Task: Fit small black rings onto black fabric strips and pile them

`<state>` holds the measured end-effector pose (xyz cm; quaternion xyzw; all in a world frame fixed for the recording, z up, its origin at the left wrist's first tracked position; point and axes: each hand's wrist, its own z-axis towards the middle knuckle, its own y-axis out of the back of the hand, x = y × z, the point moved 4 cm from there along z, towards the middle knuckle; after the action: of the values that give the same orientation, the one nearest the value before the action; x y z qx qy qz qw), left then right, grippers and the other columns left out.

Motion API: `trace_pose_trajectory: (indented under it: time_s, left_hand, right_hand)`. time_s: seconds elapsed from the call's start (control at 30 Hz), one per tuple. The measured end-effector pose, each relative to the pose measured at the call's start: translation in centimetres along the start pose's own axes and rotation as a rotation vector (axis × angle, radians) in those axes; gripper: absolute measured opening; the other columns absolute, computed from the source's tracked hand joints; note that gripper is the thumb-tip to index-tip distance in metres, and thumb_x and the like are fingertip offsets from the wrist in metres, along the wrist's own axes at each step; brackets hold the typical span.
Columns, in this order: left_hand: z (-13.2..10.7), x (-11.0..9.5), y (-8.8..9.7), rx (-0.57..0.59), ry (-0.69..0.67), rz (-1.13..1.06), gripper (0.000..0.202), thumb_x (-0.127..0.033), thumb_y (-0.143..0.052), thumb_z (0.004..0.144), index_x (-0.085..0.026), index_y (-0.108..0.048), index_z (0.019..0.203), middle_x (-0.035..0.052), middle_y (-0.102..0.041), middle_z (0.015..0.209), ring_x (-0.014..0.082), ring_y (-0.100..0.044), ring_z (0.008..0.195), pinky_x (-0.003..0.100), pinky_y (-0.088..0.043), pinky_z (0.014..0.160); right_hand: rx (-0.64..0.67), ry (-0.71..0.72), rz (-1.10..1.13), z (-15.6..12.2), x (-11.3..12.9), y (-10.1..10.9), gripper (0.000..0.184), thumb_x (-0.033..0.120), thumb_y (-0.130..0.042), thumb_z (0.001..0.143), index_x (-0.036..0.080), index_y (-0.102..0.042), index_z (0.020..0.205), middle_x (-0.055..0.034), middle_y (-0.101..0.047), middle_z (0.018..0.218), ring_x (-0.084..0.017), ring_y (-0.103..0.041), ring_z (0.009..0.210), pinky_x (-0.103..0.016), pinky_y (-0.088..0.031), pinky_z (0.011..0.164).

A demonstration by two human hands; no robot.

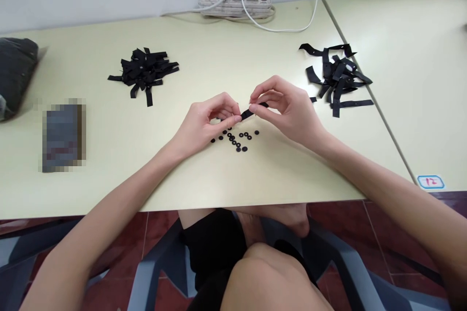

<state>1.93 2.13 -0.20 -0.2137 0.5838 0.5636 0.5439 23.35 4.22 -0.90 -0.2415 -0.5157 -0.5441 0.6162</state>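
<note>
Between my two hands a short black strip is stretched above the table. My left hand pinches its lower left end between thumb and fingertips. With thumb and forefinger, my right hand grips the strip near its other end, and a dark tip pokes out behind the thumb. Just below the hands lie several small black rings, like washers, scattered on the tabletop. Part of the ring group is hidden by my left hand. Whether a ring sits on the strip I cannot make out.
Black strips are heaped in a left pile and a looser right pile. A power strip with a white cable rests against the wall. On the left are a dark bag and a pixelated object. A number label marks the table edge.
</note>
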Motion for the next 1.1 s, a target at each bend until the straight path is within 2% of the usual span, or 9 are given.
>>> trace_pose_trajectory:
  time_s: [0.17,0.27,0.33,0.47,0.57,0.73,0.9,1.0,1.1]
  left_hand:
    - [-0.2,-0.7,-0.1,0.075,-0.016,-0.001,0.018,-0.037,-0.075,0.104,-0.024,-0.081,0.114,0.0061,-0.083,0.116,0.0157,-0.075,0.085,0.033,-0.065,0.086]
    - [-0.1,-0.9,0.5,0.020,-0.013,0.040,0.019,-0.031,-0.072,0.104,-0.025,-0.085,0.117,0.0056,-0.084,0.119,0.0155,-0.075,0.085,0.032,-0.065,0.085]
    - [0.0,-0.6,1.1,-0.061,0.000,0.055,0.020,-0.029,-0.075,0.102,-0.025,-0.085,0.119,0.0054,-0.084,0.120,0.0154,-0.075,0.085,0.031,-0.065,0.082]
    - [0.3,0.4,2.0,-0.164,0.026,0.061,0.025,-0.031,-0.079,0.101,-0.027,-0.083,0.125,0.0036,-0.083,0.105,0.0158,-0.076,0.081,0.029,-0.064,0.075]
    - [0.4,0.9,2.1,-0.167,0.030,0.034,0.027,-0.034,-0.080,0.102,-0.028,-0.082,0.128,0.0024,-0.082,0.098,0.0174,-0.079,0.084,0.030,-0.067,0.077]
    - [0.3,0.9,1.6,-0.151,0.043,-0.040,0.033,-0.042,-0.084,0.099,-0.026,-0.078,0.127,0.0062,-0.081,0.128,0.0226,-0.084,0.104,0.035,-0.072,0.090]
    - [0.1,1.1,0.9,-0.087,0.063,-0.094,0.035,-0.041,-0.083,0.100,-0.026,-0.077,0.132,0.0062,-0.082,0.127,0.0259,-0.084,0.113,0.038,-0.072,0.098]
    - [0.0,1.0,0.8,-0.081,0.053,-0.089,0.034,-0.038,-0.082,0.101,-0.026,-0.077,0.132,0.0069,-0.078,0.138,0.0248,-0.083,0.114,0.037,-0.072,0.098]
    - [-0.1,0.7,0.6,-0.083,0.043,-0.069,0.032,-0.036,-0.082,0.100,-0.027,-0.077,0.131,0.0076,-0.075,0.145,0.0241,-0.082,0.115,0.035,-0.073,0.094]
  right_hand:
    - [-0.026,-0.050,0.016,0.2,-0.3,0.1,0.025,0.051,-0.081,0.102,0.029,-0.072,0.112,-0.0040,-0.075,0.113,-0.024,-0.078,0.103,-0.044,-0.068,0.098]
    - [-0.024,-0.067,-0.079,0.3,-0.1,0.7,0.019,0.046,-0.067,0.111,0.028,-0.073,0.114,-0.0053,-0.075,0.107,-0.024,-0.076,0.100,-0.044,-0.065,0.096]
    - [0.077,-0.074,-0.227,0.3,0.0,1.3,0.019,0.041,-0.065,0.112,0.027,-0.076,0.108,-0.0064,-0.076,0.103,-0.024,-0.074,0.095,-0.045,-0.062,0.093]
    - [0.419,-0.023,-0.403,-0.1,0.2,2.1,0.017,0.042,-0.075,0.104,0.026,-0.081,0.101,-0.0089,-0.078,0.109,-0.027,-0.072,0.096,-0.045,-0.058,0.088]
    - [0.511,0.003,-0.392,-0.3,0.3,2.4,0.017,0.045,-0.079,0.102,0.028,-0.084,0.104,-0.0085,-0.078,0.114,-0.027,-0.073,0.095,-0.043,-0.055,0.086]
    - [0.547,0.023,-0.412,-0.4,0.5,1.8,0.017,0.040,-0.073,0.106,0.027,-0.083,0.100,-0.0072,-0.076,0.109,-0.022,-0.067,0.084,-0.039,-0.050,0.077]
    - [0.509,0.058,-0.437,-0.5,1.3,1.0,0.019,0.034,-0.066,0.109,0.024,-0.076,0.097,-0.0071,-0.075,0.101,-0.019,-0.062,0.077,-0.036,-0.047,0.074]
    - [0.454,0.073,-0.452,-0.6,1.4,0.5,0.019,0.032,-0.064,0.109,0.024,-0.074,0.096,-0.0055,-0.075,0.095,-0.019,-0.060,0.073,-0.036,-0.047,0.072]
    - [0.352,0.058,-0.396,-0.5,1.3,0.4,0.020,0.032,-0.065,0.108,0.026,-0.075,0.092,-0.0038,-0.076,0.090,-0.021,-0.066,0.077,-0.038,-0.052,0.076]
